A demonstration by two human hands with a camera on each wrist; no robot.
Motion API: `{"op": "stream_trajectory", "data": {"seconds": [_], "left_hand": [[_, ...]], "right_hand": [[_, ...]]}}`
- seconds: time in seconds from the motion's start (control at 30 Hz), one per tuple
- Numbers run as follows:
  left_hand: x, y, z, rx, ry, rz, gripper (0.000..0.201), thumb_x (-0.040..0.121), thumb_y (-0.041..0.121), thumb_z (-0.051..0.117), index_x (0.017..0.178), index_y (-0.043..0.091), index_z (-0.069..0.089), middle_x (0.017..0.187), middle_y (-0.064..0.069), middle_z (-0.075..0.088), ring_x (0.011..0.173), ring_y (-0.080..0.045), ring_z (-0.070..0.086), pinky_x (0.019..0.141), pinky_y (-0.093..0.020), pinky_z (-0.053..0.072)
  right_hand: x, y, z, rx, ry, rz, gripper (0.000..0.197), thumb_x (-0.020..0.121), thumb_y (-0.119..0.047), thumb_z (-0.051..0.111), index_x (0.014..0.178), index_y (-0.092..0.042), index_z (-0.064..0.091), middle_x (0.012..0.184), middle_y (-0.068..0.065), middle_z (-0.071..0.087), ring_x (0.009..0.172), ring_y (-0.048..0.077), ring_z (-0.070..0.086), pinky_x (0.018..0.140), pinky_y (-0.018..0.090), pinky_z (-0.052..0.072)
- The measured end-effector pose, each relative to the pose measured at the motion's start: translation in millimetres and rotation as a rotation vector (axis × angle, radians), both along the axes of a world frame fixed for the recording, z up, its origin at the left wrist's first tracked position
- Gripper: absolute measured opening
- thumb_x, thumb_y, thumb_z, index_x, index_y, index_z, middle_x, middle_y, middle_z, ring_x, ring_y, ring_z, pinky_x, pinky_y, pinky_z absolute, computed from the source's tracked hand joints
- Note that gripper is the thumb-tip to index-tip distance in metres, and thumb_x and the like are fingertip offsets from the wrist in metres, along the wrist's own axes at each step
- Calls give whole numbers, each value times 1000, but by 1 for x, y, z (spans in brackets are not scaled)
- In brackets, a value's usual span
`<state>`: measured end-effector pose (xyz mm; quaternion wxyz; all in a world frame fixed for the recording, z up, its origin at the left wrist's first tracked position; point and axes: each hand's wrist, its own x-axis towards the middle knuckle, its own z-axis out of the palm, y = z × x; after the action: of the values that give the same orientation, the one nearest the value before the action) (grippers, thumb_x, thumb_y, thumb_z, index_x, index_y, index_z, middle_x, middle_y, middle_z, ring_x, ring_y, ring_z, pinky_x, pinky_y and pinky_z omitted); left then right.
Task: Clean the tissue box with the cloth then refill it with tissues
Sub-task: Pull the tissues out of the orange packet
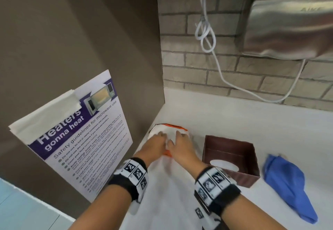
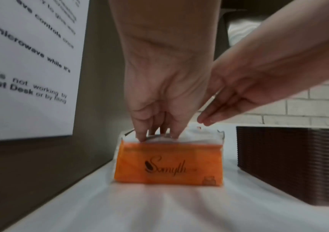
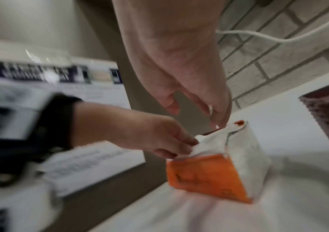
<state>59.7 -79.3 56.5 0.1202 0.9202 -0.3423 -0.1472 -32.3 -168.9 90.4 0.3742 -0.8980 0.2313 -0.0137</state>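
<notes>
1. Head view: both my hands were on the orange tissue pack (image 1: 169, 134) at centre frame, in the corner of the white counter (image 1: 252, 121). The brown tissue box (image 1: 232, 159) sat upside down just right of it, its oval slot against the counter, and the blue cloth (image 1: 286, 181) lay further right, untouched.
2. Left wrist view: my left hand (image 2: 159, 100) had its fingertips curled, pinching the clear wrapper at the pack's top edge. My right hand (image 2: 237, 97) came in from the right with fingers straight and together.
3. Right wrist view: blurry, but my right fingertips (image 3: 219, 120) touched the pack's far top corner; I couldn't tell if they pinched it. I figured the trick was pulling the wrapper apart evenly so the tissues came out as one stack.
</notes>
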Motion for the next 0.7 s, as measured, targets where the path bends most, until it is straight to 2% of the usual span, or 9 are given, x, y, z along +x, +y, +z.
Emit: {"op": "stream_trajectory", "data": {"seconds": [0.03,0.07,0.17,0.23,0.4,0.5,0.57,0.63,0.7], "left_hand": [[1,1,-7,23,-27,-2,27,92,13,49,117,4,51,117,-14,55,103,-31,60,81,-35,47],[1,1,-13,36,-59,1,29,93,13,49,120,5,49,118,-14,54,102,-31,60,79,-35,46],[2,1,-22,75,-90,9,48,97,15,44,141,3,32,136,-19,45,116,-34,54,91,-39,46],[2,1,-24,88,-69,20,53,97,17,43,146,4,25,147,-20,36,124,-35,49,97,-40,44],[6,3,-25,112,-19,50,58,98,24,44,149,9,20,157,-18,20,131,-35,44,104,-39,40],[5,4,-26,100,-17,62,58,99,23,42,150,10,17,159,-16,17,134,-34,40,108,-38,37],[5,5,-28,88,-25,64,58,100,23,42,150,9,16,159,-16,16,135,-34,39,109,-37,36],[5,4,-29,66,-37,65,58,99,23,43,150,9,17,158,-16,18,133,-33,42,107,-36,39],[5,4,-30,44,-50,62,58,98,23,45,149,10,20,157,-18,22,131,-33,45,103,-37,41]], "right_hand": [[12,-2,-5,-73,51,-32,50,97,-31,40,134,3,39,137,21,46,125,31,44,99,30,34],[21,-5,-11,-149,122,-46,55,98,-32,39,136,7,34,140,23,43,128,33,42,105,34,32],[35,-11,-25,-238,235,-66,64,98,-30,37,142,14,22,148,27,33,134,36,36,112,39,29],[40,-11,-28,-234,262,-83,66,97,-29,39,142,15,20,149,27,30,134,37,36,112,40,30],[43,-11,-32,-133,237,-240,69,90,-30,51,138,12,25,138,23,42,126,35,44,103,38,36],[43,-14,-33,11,84,-366,61,84,-23,61,130,4,30,126,21,51,116,35,51,97,37,43],[44,-15,-36,126,-33,-434,62,81,-20,67,127,4,33,123,21,54,112,36,55,92,38,47],[47,-13,-39,209,-64,-466,62,77,-25,73,120,5,40,119,19,58,106,35,60,86,38,52],[50,-9,-42,242,-22,-451,68,71,-40,75,116,3,48,113,15,61,100,32,63,83,39,55]]}}
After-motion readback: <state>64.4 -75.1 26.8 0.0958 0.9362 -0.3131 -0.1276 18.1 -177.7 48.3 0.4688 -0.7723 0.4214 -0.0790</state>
